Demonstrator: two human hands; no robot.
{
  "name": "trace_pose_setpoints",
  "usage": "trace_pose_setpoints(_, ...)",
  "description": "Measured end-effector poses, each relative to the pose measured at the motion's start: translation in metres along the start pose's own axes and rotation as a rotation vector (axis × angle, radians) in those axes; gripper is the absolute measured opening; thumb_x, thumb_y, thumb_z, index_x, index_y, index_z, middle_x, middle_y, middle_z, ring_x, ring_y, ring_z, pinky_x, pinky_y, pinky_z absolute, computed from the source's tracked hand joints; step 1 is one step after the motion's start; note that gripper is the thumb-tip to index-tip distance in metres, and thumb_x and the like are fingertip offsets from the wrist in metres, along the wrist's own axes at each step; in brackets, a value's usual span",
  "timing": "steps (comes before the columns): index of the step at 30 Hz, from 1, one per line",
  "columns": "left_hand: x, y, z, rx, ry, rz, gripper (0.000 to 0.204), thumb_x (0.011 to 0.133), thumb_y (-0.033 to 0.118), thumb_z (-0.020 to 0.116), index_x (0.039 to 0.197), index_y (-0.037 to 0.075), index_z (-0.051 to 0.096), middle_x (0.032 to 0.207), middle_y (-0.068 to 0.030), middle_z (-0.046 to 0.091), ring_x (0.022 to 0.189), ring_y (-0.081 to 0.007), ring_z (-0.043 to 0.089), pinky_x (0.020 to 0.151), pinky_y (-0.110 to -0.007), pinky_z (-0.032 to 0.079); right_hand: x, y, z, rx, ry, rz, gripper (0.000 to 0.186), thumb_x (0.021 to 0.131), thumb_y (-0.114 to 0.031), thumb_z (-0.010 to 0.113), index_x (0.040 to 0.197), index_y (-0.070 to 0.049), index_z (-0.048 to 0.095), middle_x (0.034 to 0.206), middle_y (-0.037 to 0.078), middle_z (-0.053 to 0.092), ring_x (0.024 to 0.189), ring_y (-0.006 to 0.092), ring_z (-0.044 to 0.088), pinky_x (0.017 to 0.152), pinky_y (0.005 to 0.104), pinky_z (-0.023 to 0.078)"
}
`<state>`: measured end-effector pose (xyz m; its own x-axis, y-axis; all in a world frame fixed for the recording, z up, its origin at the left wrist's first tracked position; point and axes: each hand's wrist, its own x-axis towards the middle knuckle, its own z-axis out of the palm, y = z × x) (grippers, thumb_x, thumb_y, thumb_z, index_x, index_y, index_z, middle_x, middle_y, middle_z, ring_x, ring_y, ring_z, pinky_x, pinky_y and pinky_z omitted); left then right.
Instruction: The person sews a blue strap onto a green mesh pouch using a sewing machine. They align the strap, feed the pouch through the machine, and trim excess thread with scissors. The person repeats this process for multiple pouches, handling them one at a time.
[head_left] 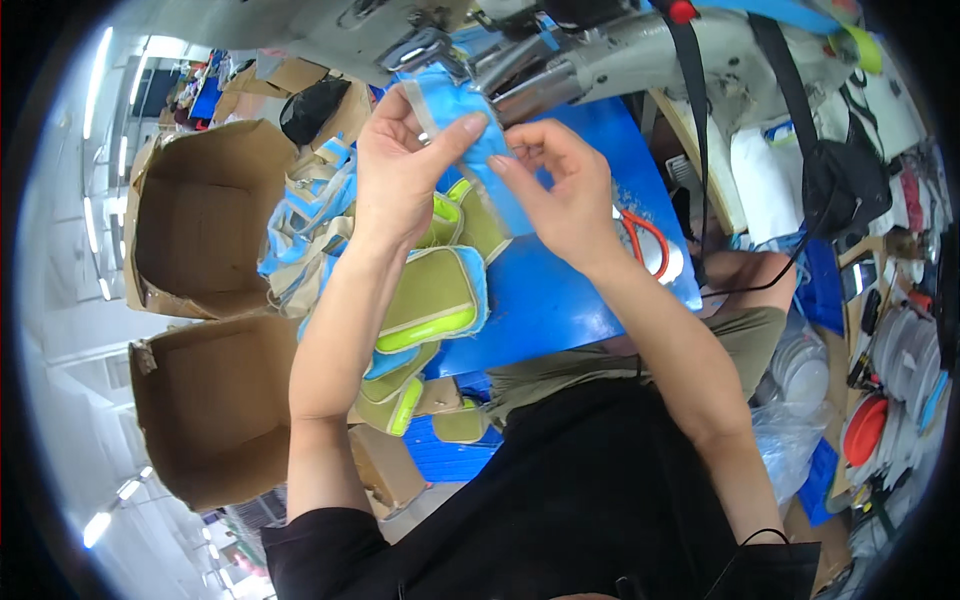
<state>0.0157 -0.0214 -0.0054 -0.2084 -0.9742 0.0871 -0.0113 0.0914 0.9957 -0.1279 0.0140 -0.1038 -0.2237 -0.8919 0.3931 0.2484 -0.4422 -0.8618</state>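
Observation:
A strip of blue fabric with a pale beige edge is stretched between my two hands, just below the metal parts of a sewing machine. My left hand pinches its upper left part, thumb lying on top. At the lower right of the strip, my right hand grips the edge between thumb and fingers. Close to my left forearm lie several olive-green sewn pieces with lime and blue trim. Red-handled scissors rest on the blue table, to the right of my right wrist.
Two open cardboard boxes stand at the left. Blue and beige fabric pieces are heaped beside them. Black straps and a black pouch hang at the right. Thread spools fill the far right.

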Motion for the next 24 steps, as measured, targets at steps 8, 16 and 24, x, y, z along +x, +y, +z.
trace_pose_setpoints(8, 0.001, 0.004, 0.005, -0.003, 0.036, -0.041, 0.041, 0.086, 0.000, 0.082, 0.119, 0.001, 0.059, 0.104, -0.0072, 0.074, 0.091, -0.0133, 0.072, 0.084, -0.029, 0.058, -0.005, -0.008, -0.001, 0.143, -0.061, 0.179, 0.017, 0.091, -0.001, 0.075, 0.106, 0.001, 0.068, 0.093, 0.006, 0.072, 0.084, 0.0101, 0.067, 0.074, 0.0268, 0.054)
trace_pose_setpoints(16, 0.010, 0.019, 0.010, -0.053, 0.060, -0.145, 0.046, 0.084, 0.000, 0.082, 0.121, -0.001, 0.056, 0.104, -0.0085, 0.072, 0.091, -0.0141, 0.070, 0.083, -0.030, 0.058, 0.006, -0.045, -0.014, 0.319, -0.137, 0.442, 0.019, 0.096, -0.005, 0.072, 0.113, 0.003, 0.068, 0.098, 0.006, 0.075, 0.085, 0.0078, 0.069, 0.076, 0.0231, 0.055)
trace_pose_setpoints(24, 0.008, 0.022, 0.005, -0.186, 0.021, -0.175, 0.028, 0.090, 0.000, 0.069, 0.113, 0.000, 0.054, 0.103, -0.0088, 0.070, 0.091, -0.0160, 0.071, 0.082, -0.031, 0.059, 0.005, -0.043, -0.012, 0.415, -0.129, 0.505, 0.023, 0.096, -0.007, 0.073, 0.116, 0.003, 0.068, 0.099, 0.007, 0.074, 0.087, 0.0079, 0.068, 0.077, 0.0237, 0.055)
